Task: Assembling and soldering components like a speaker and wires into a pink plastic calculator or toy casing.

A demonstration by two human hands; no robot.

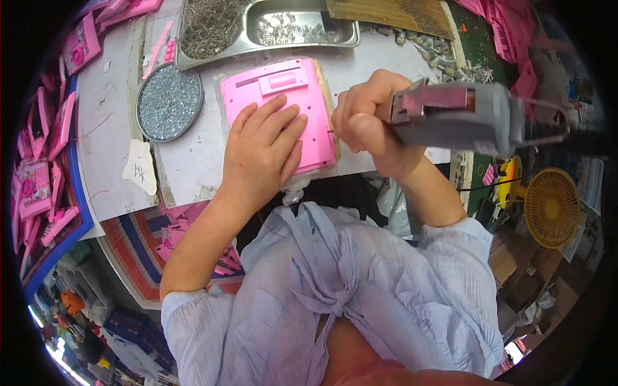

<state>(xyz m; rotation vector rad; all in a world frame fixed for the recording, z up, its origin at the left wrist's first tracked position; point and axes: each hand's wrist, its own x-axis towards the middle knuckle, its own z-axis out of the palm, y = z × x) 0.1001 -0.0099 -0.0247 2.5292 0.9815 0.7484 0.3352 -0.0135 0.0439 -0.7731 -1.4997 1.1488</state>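
My left hand lies flat on a pink plastic casing, its fingers stretched out and slightly apart. The casing rests back side up on the white table, with small screw holes and a raised rectangular part near its far edge. At the casing's right side, my right hand is closed around a grey power screwdriver. The tool's body rises toward the camera and covers part of the hand. A thin dark tip shows by the casing's right edge; whether it touches cannot be told.
A round dish of small silvery screws stands left of the casing. Beyond is a metal tray with small metal parts in two compartments. Pink plastic parts pile up at far left. A yellow fan stands at right.
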